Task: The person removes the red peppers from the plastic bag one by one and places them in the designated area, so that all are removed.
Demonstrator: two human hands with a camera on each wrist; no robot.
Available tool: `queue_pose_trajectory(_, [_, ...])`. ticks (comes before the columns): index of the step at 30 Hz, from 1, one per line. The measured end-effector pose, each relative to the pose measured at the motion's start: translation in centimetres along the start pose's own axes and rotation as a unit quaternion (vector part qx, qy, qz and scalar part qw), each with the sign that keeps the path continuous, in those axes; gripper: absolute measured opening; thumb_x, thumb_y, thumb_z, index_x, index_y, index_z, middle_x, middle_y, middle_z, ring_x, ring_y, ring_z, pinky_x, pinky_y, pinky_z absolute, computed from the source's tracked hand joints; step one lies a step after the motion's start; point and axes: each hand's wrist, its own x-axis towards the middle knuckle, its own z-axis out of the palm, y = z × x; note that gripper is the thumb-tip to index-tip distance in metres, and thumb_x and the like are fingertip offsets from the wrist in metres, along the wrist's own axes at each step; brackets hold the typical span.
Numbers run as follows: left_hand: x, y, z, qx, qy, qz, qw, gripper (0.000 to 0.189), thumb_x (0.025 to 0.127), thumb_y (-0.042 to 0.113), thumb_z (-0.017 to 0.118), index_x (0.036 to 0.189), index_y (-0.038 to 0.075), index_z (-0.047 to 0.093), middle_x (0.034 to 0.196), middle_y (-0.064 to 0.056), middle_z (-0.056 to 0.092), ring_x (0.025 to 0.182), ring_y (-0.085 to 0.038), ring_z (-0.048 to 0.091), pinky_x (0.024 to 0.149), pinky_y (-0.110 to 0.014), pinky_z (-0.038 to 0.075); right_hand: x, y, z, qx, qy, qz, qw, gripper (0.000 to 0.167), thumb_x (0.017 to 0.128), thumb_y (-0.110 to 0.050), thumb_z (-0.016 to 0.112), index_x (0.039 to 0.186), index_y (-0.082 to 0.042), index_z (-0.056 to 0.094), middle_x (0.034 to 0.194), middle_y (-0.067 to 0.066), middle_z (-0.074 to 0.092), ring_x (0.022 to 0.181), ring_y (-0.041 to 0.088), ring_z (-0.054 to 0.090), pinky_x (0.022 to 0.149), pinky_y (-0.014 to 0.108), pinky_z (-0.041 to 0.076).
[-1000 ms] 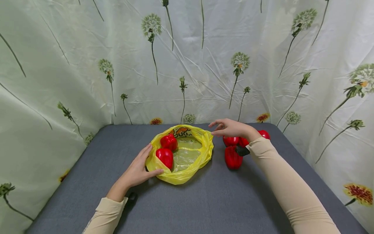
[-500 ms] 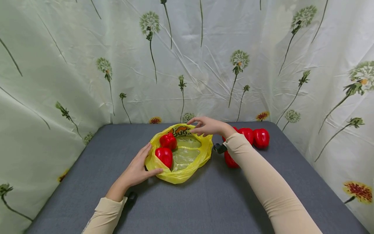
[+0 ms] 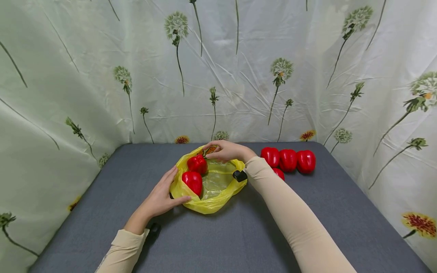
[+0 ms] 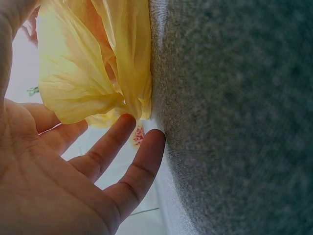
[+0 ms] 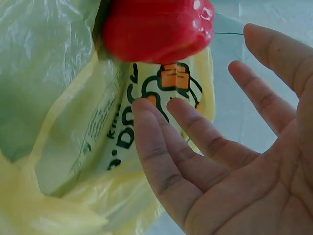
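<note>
Drifting leftward, my right hand (image 3: 225,151) is now hovering over the mouth of the yellow bag (image 3: 218,206), carrying nothing, while my left hand (image 3: 160,201) is staying where it was. Behind everything, a flower-printed curtain (image 3: 239,76) is hanging, and below it the grey table (image 3: 239,239) is bearing the rest. My bag is sitting near the middle, its mouth facing up.

Inside it two red peppers are lying against the left side: a rear pepper (image 3: 197,164) near my right fingertips and a front pepper (image 3: 192,182) partly behind the near rim. Outside, to the right, three peppers (image 3: 288,160) are lying side by side, and a fourth pepper (image 3: 279,173) is peeking out past my sleeve (image 3: 293,227). With my empty hand heading from those four to the bag, I am probably unloading: four seem to be counting as done, two as left.

As for fingers, my right ones are spreading apart, bending slightly, and not touching the rear pepper as far as I am seeing. My left ones are lying apart and nearly straight along the bag's outer side, the thumb resting over its near rim rather than clamping.
</note>
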Motion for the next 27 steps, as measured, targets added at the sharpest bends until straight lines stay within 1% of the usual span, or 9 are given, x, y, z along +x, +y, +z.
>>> queue_pose_trajectory(3, [0.0, 0.0, 0.0, 0.001, -0.001, -0.001, 1.0000, 0.113, 0.089, 0.052, 0.084, 0.169, -0.002, 0.025, 0.177, -0.023, 0.022, 0.161, -0.049, 0.029, 0.124, -0.072, 0.033, 0.4, -0.2, 0.5, 0.010, -0.009, -0.001, 0.9999, 0.055, 0.111, -0.029, 0.061, 0.162, -0.013, 0.047, 0.141, 0.027, 0.062, 0.094, 0.029, 0.061, 0.079, 0.033, 0.054])
queue_pose_trajectory(7, [0.0, 0.0, 0.0, 0.000, -0.002, -0.003, 1.0000, 0.113, 0.089, 0.052, 0.084, 0.169, -0.002, 0.024, 0.177, -0.023, 0.022, 0.161, -0.049, 0.029, 0.124, -0.072, 0.033, 1.0, -0.5, 1.1, 0.027, -0.013, -0.001, 0.9996, 0.055, 0.111, -0.028, 0.061, 0.163, -0.015, 0.046, 0.136, 0.026, 0.061, 0.086, 0.025, 0.053, 0.074, 0.031, 0.050])
queue_pose_trajectory(12, [0.0, 0.0, -0.1, 0.000, -0.001, -0.002, 1.0000, 0.113, 0.089, 0.052, 0.084, 0.169, -0.002, 0.025, 0.177, -0.023, 0.022, 0.161, -0.049, 0.029, 0.124, -0.072, 0.033, 1.8, -0.8, 1.8, 0.020, -0.005, 0.010, 0.9997, 0.054, 0.110, -0.033, 0.062, 0.161, -0.021, 0.050, 0.137, 0.015, 0.063, 0.111, 0.033, 0.063, 0.099, 0.045, 0.058])
queue_pose_trajectory(15, [0.0, 0.0, 0.0, 0.001, 0.001, 0.001, 1.0000, 0.113, 0.089, 0.052, 0.085, 0.168, -0.002, 0.025, 0.177, -0.023, 0.023, 0.161, -0.049, 0.029, 0.124, -0.072, 0.034, 2.1, -1.0, 2.1, 0.008, -0.009, 0.017, 0.9998, 0.054, 0.110, -0.035, 0.062, 0.161, -0.023, 0.051, 0.150, 0.014, 0.059, 0.125, 0.040, 0.062, 0.111, 0.053, 0.055])
queue_pose_trajectory(17, [0.1, 0.0, 0.0, 0.003, 0.002, 0.004, 1.0000, 0.113, 0.089, 0.051, 0.085, 0.168, -0.003, 0.026, 0.177, -0.024, 0.023, 0.160, -0.048, 0.030, 0.124, -0.071, 0.034, 2.2, -1.1, 2.4, -0.005, -0.012, 0.017, 0.9998, 0.054, 0.110, -0.036, 0.062, 0.161, -0.023, 0.051, 0.158, 0.012, 0.054, 0.128, 0.041, 0.061, 0.112, 0.054, 0.055])
queue_pose_trajectory(19, [0.1, 0.0, 0.0, 0.005, 0.002, 0.006, 1.0000, 0.113, 0.089, 0.051, 0.085, 0.168, -0.003, 0.026, 0.177, -0.024, 0.024, 0.160, -0.048, 0.030, 0.124, -0.071, 0.035, 2.3, -1.3, 2.6, -0.013, -0.014, 0.016, 0.9997, 0.054, 0.110, -0.035, 0.062, 0.161, -0.023, 0.051, 0.163, 0.008, 0.050, 0.125, 0.034, 0.062, 0.111, 0.053, 0.056])
queue_pose_trajectory(23, [0.0, 0.0, 0.0, 0.006, 0.001, 0.006, 1.0000, 0.113, 0.089, 0.052, 0.084, 0.168, -0.003, 0.026, 0.177, -0.023, 0.024, 0.160, -0.048, 0.030, 0.123, -0.071, 0.035, 2.5, -1.5, 3.0, -0.011, -0.019, 0.020, 0.9996, 0.053, 0.110, -0.034, 0.062, 0.161, -0.022, 0.052, 0.150, 0.009, 0.056, 0.099, 0.023, 0.054, 0.105, 0.053, 0.057])
queue_pose_trajectory(26, [0.0, 0.0, 0.0, 0.006, 0.001, 0.006, 1.0000, 0.113, 0.089, 0.052, 0.084, 0.168, -0.003, 0.026, 0.177, -0.023, 0.023, 0.160, -0.048, 0.030, 0.123, -0.071, 0.035, 2.6, -1.7, 3.2, -0.003, -0.013, 0.027, 0.9996, 0.051, 0.109, -0.034, 0.063, 0.158, -0.022, 0.055, 0.147, 0.009, 0.057, 0.100, 0.021, 0.054, 0.106, 0.054, 0.057])
queue_pose_trajectory(27, [0.0, 0.0, 0.0, 0.006, 0.001, 0.006, 1.0000, 0.113, 0.089, 0.052, 0.084, 0.168, -0.003, 0.026, 0.177, -0.023, 0.023, 0.160, -0.048, 0.030, 0.123, -0.071, 0.035, 2.7, -1.7, 3.2, -0.002, -0.009, 0.028, 0.9996, 0.050, 0.109, -0.035, 0.064, 0.157, -0.022, 0.056, 0.151, 0.007, 0.057, 0.106, 0.021, 0.057, 0.108, 0.054, 0.057])
